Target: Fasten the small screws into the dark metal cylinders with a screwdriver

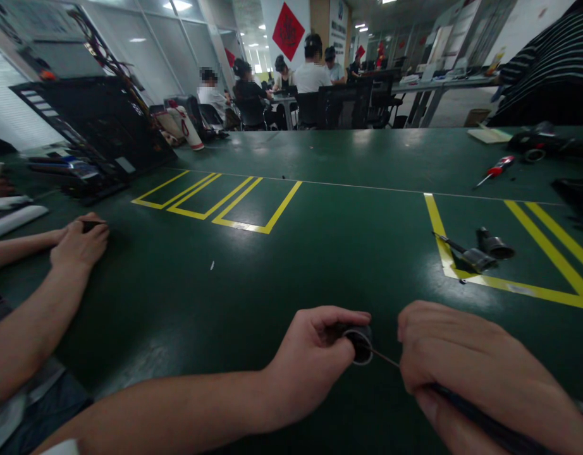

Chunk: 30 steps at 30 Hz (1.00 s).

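Note:
My left hand [310, 363] is closed around a dark, hollow cylindrical part [364, 355] with a metallic rim. Its open end faces right, toward my other hand. My right hand [466, 363] is wrapped round a slim tool [385, 359]; its thin metal shaft reaches to the cylinder's mouth, and a dark handle runs back under the palm. Whether the tip touches the inside is hidden. Beyond my right hand lie two similar dark cylindrical parts, one with a thin stem [478, 260] and another [499, 246] behind it, beside yellow tape.
Yellow tape outlines [241, 226] mark the green table [187, 316]. A co-worker's hands [80, 243] hold something small and dark at left. A red-handled screwdriver [500, 167] lies back right. A black frame with cables [102, 120] stands back left. Seated people are beyond.

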Each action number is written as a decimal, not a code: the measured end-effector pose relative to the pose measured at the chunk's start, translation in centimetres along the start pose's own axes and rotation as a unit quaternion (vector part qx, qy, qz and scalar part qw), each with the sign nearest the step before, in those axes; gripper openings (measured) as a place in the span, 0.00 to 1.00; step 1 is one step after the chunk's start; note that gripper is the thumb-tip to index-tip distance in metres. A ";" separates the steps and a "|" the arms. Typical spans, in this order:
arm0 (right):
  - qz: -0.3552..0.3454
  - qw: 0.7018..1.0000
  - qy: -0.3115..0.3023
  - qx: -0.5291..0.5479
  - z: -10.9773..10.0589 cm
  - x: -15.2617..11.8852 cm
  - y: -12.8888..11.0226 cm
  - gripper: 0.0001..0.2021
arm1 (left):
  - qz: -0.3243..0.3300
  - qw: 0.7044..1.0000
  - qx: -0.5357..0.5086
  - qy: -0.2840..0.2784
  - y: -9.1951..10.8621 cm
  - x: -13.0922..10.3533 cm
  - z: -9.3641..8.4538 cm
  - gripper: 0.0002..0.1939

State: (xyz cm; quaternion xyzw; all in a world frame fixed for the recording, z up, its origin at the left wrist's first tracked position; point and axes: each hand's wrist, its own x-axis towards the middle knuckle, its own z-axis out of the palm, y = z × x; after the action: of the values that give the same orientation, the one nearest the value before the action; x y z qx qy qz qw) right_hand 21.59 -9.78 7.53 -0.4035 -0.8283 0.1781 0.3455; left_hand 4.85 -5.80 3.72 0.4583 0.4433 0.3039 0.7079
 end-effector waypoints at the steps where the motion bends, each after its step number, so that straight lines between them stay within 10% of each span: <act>1: 0.001 1.000 0.002 -0.001 0.0 0.0 0.0 0.10 | -0.003 1.000 -0.002 0.001 0.0 0.0 0.0 0.16; 30: 0.060 0.996 0.040 0.059 -0.4 -0.7 0.3 0.09 | -0.005 0.999 -0.047 -0.018 0.4 0.4 -0.3 0.12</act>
State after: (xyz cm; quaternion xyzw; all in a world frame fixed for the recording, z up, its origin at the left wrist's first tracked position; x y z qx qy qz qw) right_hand 22.36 -10.14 7.33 -0.4381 -0.7761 0.2303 0.3907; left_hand 4.70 -5.25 3.87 0.4273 0.4184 0.3125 0.7380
